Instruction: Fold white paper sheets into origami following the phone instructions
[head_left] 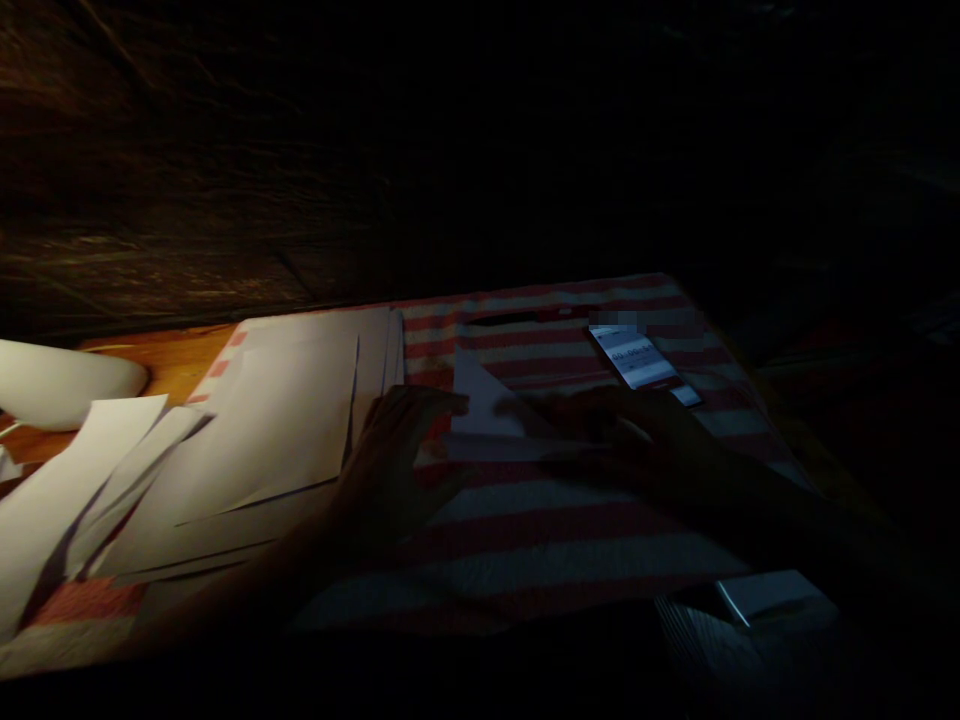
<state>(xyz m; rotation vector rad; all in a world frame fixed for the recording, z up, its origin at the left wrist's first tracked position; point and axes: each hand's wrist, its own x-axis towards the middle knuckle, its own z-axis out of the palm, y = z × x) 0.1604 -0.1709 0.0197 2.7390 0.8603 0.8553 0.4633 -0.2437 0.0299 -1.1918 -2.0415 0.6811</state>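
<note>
Near the middle of the table (172,350), a paper (481,405) lies between left hand (394,435) and right hand (660,430), apparently part-folded; flat sheets (300,410) toward the left edge look unfolded. The left grip is spread; whether the right is clamped, I cannot tell.

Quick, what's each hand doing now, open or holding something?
Left hand: open, thumb apart, beside the folded paper.
Right hand: at that paper; too dark to tell its grip.
</note>
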